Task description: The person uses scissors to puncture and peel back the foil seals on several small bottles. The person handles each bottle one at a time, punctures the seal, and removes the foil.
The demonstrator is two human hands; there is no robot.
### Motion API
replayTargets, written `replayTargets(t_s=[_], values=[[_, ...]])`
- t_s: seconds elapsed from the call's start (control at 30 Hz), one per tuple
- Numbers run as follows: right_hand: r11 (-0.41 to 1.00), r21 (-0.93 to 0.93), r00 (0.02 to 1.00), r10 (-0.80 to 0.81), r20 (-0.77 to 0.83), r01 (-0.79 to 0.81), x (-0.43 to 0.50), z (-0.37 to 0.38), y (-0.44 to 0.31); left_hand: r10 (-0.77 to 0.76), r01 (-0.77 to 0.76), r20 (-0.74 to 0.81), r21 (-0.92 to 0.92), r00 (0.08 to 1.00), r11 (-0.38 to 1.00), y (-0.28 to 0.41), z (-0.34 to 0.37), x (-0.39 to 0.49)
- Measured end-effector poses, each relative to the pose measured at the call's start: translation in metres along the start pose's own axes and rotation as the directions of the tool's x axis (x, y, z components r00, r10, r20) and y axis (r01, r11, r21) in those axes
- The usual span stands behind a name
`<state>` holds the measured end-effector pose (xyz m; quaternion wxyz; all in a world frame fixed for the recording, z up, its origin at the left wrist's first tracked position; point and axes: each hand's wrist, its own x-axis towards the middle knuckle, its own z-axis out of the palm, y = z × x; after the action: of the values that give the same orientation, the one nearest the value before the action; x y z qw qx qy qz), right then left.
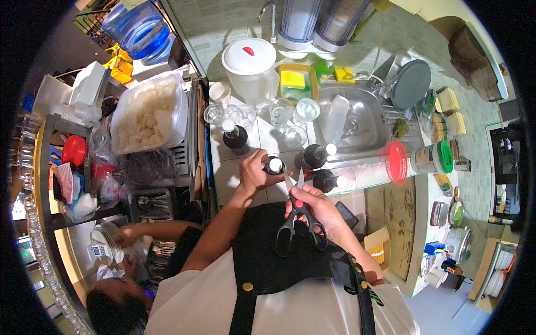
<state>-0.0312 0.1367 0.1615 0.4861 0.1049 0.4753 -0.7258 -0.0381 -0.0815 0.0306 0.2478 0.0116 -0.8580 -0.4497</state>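
Observation:
My left hand (252,171) is wrapped around a dark bottle with a white cap (274,166) at the front of the white tiled counter (261,144). In my right hand (318,205) is a pair of scissors (298,209) with dark handles and a red pivot. I hold it near the pivot, loops toward my body. Its blades are spread, one tip beside the bottle's neck; contact cannot be told. Beside my left hand stands another white-capped dark bottle (235,140). Two more, one dark bottle (312,156) and a nearer dark bottle (323,180), are right of the blades.
Several drinking glasses (281,112) and a lidded white pitcher (250,71) stand behind the bottles. A steel sink (364,125) holds a translucent container (336,119). Right of it is a red basket (396,163). Another person's arm (157,232) reaches toward stacked plates (104,238) at lower left.

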Motion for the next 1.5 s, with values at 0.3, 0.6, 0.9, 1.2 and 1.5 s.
replayTargets(t_s=[0.3,0.6,0.9,1.2,1.5], values=[[0.975,-0.22,0.998,0.052,0.043,-0.041,0.023,-0.011,-0.014,0.225,-0.209,0.15,-0.112,0.963,0.971,-0.017,0.005,0.009],[0.955,-0.273,0.99,0.134,0.041,-0.118,0.016,-0.021,-0.021,0.217,-0.184,0.171,-0.192,0.961,0.964,-0.02,0.007,0.005],[0.956,-0.28,0.994,0.105,0.031,-0.092,0.02,-0.015,-0.027,0.209,-0.18,0.155,-0.183,0.966,0.966,-0.015,0.005,0.007],[0.975,-0.223,1.0,0.012,0.008,-0.01,0.028,-0.002,-0.015,0.317,-0.255,0.233,-0.262,0.919,0.931,-0.027,0.002,0.021],[0.99,0.005,0.987,0.142,-0.081,-0.142,0.014,0.009,-0.016,0.369,-0.277,0.349,-0.287,0.862,0.917,-0.025,-0.003,0.024]])
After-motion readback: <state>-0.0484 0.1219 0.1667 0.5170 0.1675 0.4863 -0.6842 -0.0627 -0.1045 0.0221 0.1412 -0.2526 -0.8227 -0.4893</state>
